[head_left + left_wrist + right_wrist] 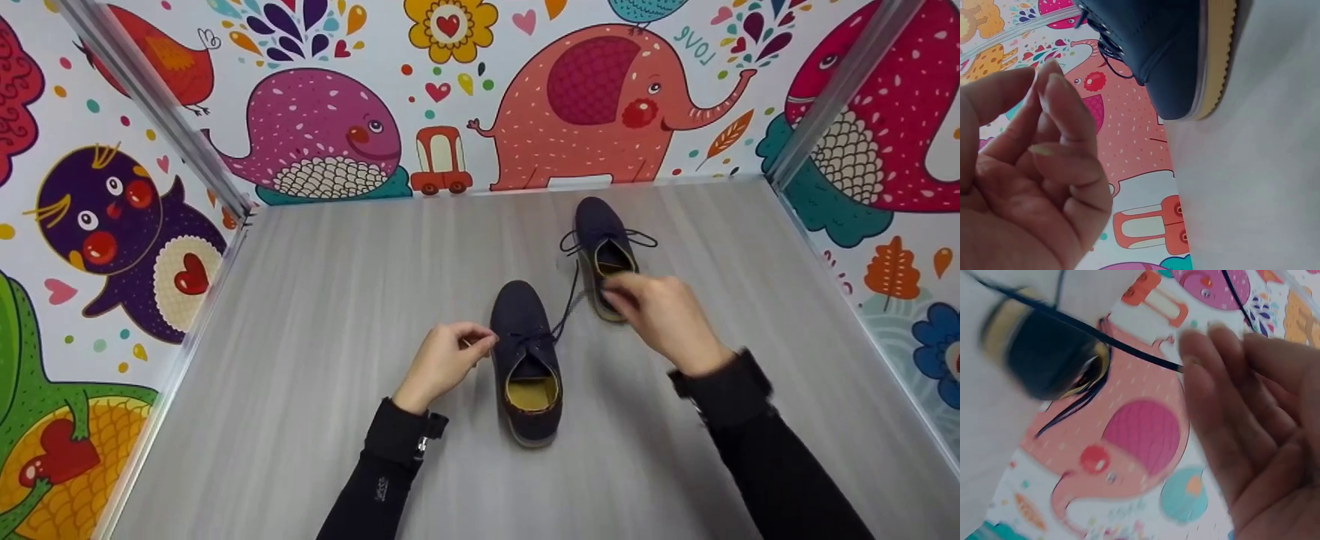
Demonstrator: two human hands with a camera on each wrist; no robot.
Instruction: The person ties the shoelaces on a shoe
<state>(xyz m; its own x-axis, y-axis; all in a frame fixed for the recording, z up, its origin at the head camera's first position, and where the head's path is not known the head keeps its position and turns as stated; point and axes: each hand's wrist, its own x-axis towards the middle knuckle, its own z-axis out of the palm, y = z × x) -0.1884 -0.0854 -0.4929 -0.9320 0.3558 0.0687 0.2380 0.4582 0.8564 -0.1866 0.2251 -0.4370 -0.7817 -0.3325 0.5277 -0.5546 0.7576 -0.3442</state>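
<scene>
Near shoe (pixel 527 360): long axis runs away from person, toe far. Left hand (pixel 442 360) at its left flank, pinching lace end. Right hand (pixel 664 315) up and right, fingers straight, drawing other lace (pixel 568 304) taut.

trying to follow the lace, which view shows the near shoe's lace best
The head view: the lace runs taut from the near shoe up to the right hand. The right wrist view shows a blurred stretch reaching the fingers. The left wrist view shows only lacing on the shoe's upper; the left hand pinches beside it.
</scene>
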